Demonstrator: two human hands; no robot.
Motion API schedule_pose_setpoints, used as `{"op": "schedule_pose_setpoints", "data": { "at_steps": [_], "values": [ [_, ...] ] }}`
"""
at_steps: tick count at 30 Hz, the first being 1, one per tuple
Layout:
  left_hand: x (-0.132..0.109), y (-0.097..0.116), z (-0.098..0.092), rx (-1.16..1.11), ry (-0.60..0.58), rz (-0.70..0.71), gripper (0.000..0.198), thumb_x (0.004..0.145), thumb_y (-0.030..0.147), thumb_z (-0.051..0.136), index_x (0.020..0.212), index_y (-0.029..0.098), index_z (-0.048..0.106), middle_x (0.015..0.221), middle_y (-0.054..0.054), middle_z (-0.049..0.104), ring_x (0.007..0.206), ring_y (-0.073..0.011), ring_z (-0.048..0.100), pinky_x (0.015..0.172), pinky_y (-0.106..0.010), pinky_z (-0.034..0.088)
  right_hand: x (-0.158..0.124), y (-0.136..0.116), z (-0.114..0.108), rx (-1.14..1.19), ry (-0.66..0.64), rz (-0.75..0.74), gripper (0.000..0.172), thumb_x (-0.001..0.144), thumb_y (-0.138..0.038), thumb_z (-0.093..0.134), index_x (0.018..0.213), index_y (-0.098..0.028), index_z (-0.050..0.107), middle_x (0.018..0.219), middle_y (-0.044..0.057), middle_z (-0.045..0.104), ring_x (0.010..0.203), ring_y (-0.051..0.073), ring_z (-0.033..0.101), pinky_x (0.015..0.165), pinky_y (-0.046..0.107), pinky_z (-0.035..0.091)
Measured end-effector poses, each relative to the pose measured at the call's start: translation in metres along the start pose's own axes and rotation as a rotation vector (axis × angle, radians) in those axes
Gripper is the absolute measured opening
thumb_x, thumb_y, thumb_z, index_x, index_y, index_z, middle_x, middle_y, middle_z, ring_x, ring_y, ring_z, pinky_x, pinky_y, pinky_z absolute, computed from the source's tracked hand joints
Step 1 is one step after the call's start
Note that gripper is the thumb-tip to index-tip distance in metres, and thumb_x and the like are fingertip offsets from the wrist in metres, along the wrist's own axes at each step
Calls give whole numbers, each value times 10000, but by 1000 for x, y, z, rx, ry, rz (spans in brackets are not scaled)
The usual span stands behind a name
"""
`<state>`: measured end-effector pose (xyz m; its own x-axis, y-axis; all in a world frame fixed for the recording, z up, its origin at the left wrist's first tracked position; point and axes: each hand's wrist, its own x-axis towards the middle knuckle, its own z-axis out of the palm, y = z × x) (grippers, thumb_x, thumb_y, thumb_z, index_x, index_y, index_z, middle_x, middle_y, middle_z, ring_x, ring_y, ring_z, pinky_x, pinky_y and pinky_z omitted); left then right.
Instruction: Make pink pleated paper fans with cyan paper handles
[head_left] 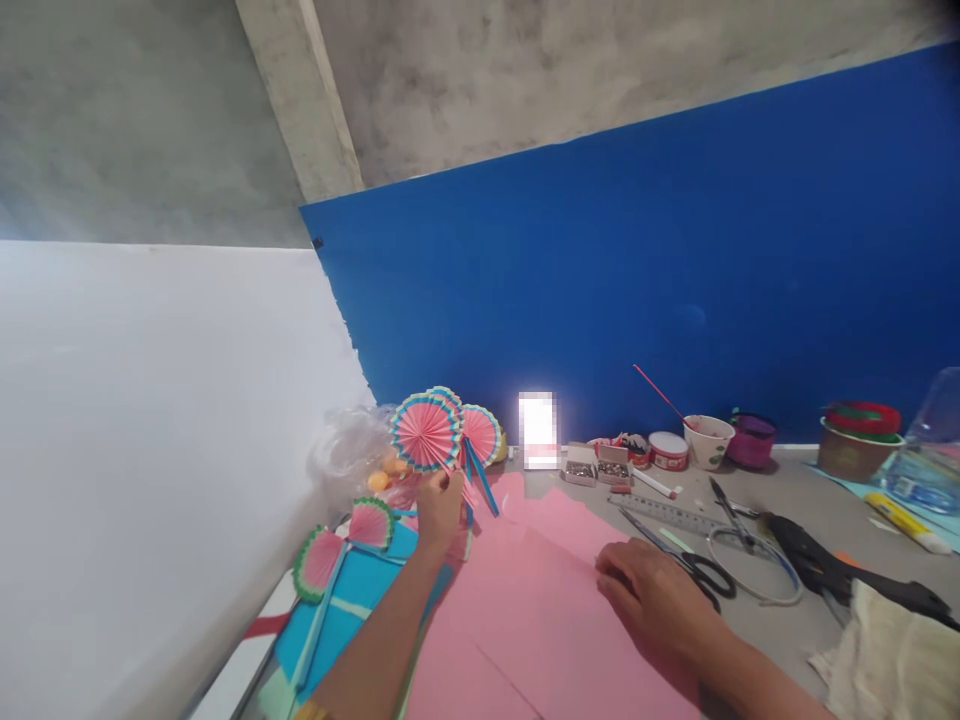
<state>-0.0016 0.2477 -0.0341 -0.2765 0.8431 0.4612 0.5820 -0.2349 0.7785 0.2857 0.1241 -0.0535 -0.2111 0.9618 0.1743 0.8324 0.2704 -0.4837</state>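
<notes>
My left hand (440,508) is closed on the handle end of a round pleated paper fan (425,432), pink with a blue and cream rim, held up over the back left of the pink paper (525,600). Behind it stands another pink fan (481,434) with blue sticks (482,480). My right hand (645,590) rests on the right edge of the pink paper, fingers curled; whether anything is under them is hidden. Two green-rimmed pink fan pieces (319,565) lie on blue sheets (364,600) at the left.
Scissors (709,575), a ruler (664,512), a wire ring (754,565) and a black glue gun (840,575) lie right. Behind are pin boxes (580,468), a paper cup (708,443) and a bright blurred rectangle (538,430). A cloth (892,650) lies front right.
</notes>
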Motion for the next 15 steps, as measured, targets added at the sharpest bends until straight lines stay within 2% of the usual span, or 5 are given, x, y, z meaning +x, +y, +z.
{"op": "schedule_pose_setpoints", "data": {
  "at_steps": [5,8,11,15],
  "values": [
    [-4,2,4,-38,9,20,397,821,469,482,521,246,348,497,39,374,502,-127,382,493,-256,295,0,-2,-2,7,3,6,202,920,-250,462,822,-226,637,875,54,709,891,242,628,806,361,417],
    [-6,9,3,-28,65,45,390,829,439,485,523,248,336,507,41,358,520,-130,366,511,-263,289,-1,-2,-3,6,-2,2,198,915,-246,464,819,-225,635,872,55,705,885,239,624,802,359,417],
    [-6,19,-3,-16,140,83,390,851,399,475,527,253,315,503,41,356,529,-133,363,538,-272,309,-2,-3,-4,4,-9,3,190,915,-254,471,834,-221,640,888,62,706,901,246,619,810,366,415],
    [-4,34,-16,-12,201,147,400,889,428,470,537,249,405,478,32,441,519,-135,420,571,-271,368,-2,-5,-5,2,-13,11,195,918,-239,467,824,-214,636,883,67,706,909,248,614,813,368,410]
  ]
}}
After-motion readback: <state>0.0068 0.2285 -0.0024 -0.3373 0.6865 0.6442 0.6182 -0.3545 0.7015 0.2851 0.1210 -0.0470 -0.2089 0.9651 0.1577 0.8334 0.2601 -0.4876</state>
